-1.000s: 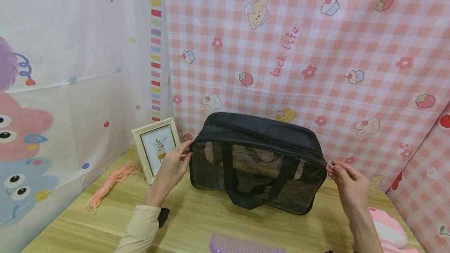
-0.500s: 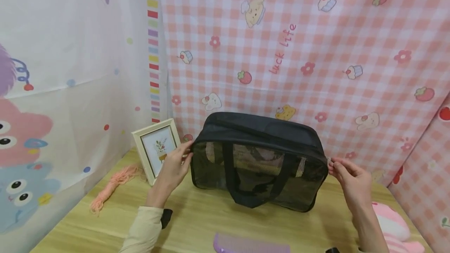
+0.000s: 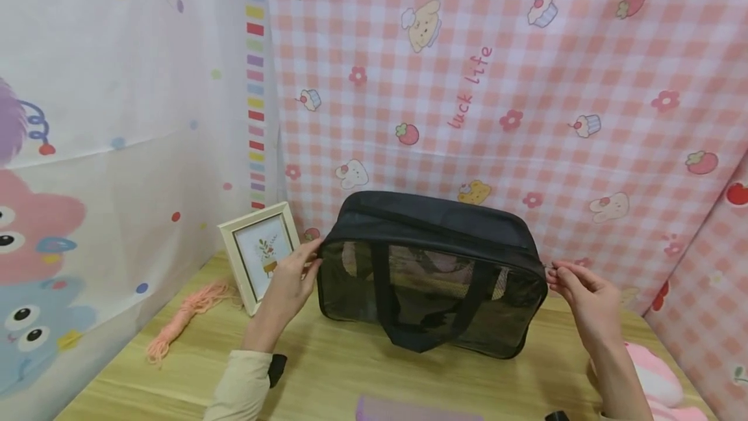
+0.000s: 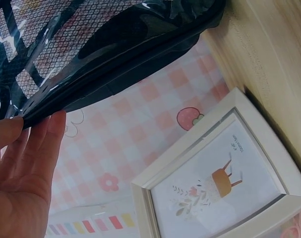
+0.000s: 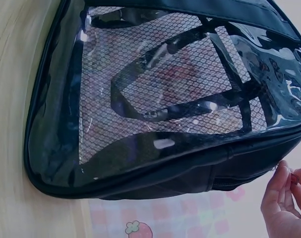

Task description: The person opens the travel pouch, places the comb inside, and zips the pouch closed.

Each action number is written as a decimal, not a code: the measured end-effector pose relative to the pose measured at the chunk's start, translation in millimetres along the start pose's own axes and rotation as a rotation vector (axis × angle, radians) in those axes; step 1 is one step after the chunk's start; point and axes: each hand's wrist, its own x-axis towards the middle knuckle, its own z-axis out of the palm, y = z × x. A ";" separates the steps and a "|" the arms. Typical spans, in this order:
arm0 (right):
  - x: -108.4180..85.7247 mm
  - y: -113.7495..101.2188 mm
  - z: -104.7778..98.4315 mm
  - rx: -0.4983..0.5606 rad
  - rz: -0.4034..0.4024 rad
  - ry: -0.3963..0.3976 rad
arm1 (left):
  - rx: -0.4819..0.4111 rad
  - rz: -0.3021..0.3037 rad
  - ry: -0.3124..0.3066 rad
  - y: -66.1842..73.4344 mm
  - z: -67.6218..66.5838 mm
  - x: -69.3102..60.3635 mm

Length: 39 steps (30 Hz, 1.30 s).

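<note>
A black bag (image 3: 432,213) with a see-through front and a mesh back stands upright on the wooden table, its strap handle (image 3: 417,343) hanging down in front. At its upper left corner my left hand (image 3: 286,288) pinches the edge; the left wrist view shows the thumb (image 4: 9,130) on the clear side and the fingers behind. My right hand (image 3: 590,304) pinches a small metal zipper pull (image 3: 548,267) at the bag's right end. In the right wrist view that hand (image 5: 286,198) is just beyond the end of the zipper strip (image 5: 239,182).
A cream picture frame (image 3: 236,258) leans behind my left hand, with a peach yarn bundle (image 3: 187,317) left of it. A purple comb (image 3: 415,409) lies at the front. Near my right forearm are a pink-and-white plush (image 3: 657,379) and a small black object (image 3: 556,416).
Both hands keep their holds at the two ends of the bag, which stays in place. Only the head view shifts slightly, so the comb sits lower in it.
</note>
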 end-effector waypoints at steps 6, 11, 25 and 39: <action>4.0 -9.2 -1.5 -0.115 0.045 -0.021 | 0.007 0.011 0.025 1.3 2.8 -0.6; 10.1 -15.2 -0.9 -0.167 0.031 -0.051 | 0.012 -0.008 0.009 1.3 1.7 2.8; 18.1 -24.1 2.3 -0.477 0.034 -0.102 | 0.000 -0.045 -0.016 1.8 -0.3 1.0; 28.8 -40.9 13.8 -0.827 -0.023 -0.202 | -0.002 -0.026 0.020 4.6 0.7 1.0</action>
